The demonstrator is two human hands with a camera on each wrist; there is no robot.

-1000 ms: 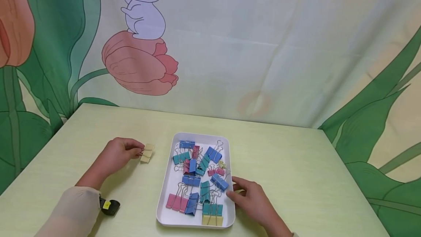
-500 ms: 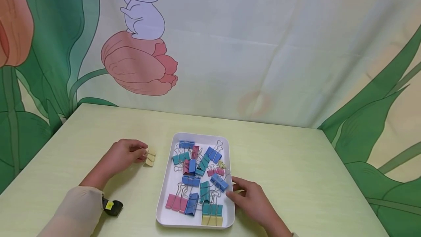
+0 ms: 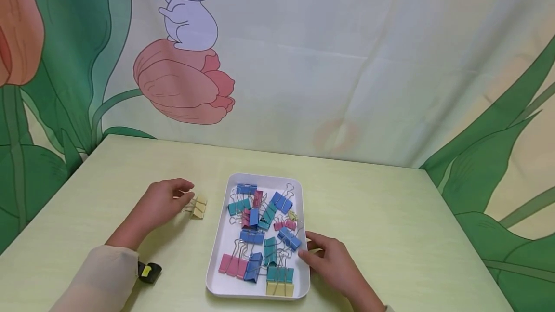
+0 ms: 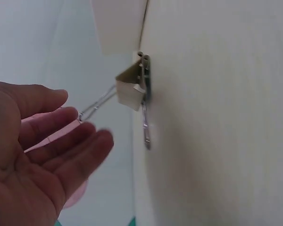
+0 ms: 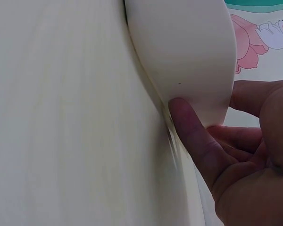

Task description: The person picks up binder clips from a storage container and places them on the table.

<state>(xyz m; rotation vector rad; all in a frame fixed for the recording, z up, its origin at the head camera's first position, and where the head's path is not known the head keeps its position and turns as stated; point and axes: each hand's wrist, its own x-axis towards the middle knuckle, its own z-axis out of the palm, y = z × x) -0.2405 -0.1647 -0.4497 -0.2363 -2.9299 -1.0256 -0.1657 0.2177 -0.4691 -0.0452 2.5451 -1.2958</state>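
Note:
In the head view, my left hand [image 3: 166, 203] hovers over the left part of the table with its fingers apart. Just beyond its fingertips, a pale yellow binder clip [image 3: 199, 207] stands on the table. The left wrist view shows that clip [image 4: 132, 87] with one wire handle pointing towards the fingers and the other against the tabletop; the hand [image 4: 47, 146] holds nothing. My right hand [image 3: 331, 261] grips the right side of a white tray [image 3: 217, 280], its thumb at the rim and a fingertip against the outer wall [image 5: 188, 56] in the right wrist view.
Inside the tray lie several binder clips, among them a pink one [image 3: 232, 266], a teal one [image 3: 280, 274], a blue one [image 3: 252, 237] and a yellow one [image 3: 279, 289]. A printed curtain [image 3: 303, 61] hangs behind the table [image 3: 390, 215].
My left hand has lowered the yellow binder clip to the table and let it go; its fingers have spread away from it. My right hand and the tray have stayed put.

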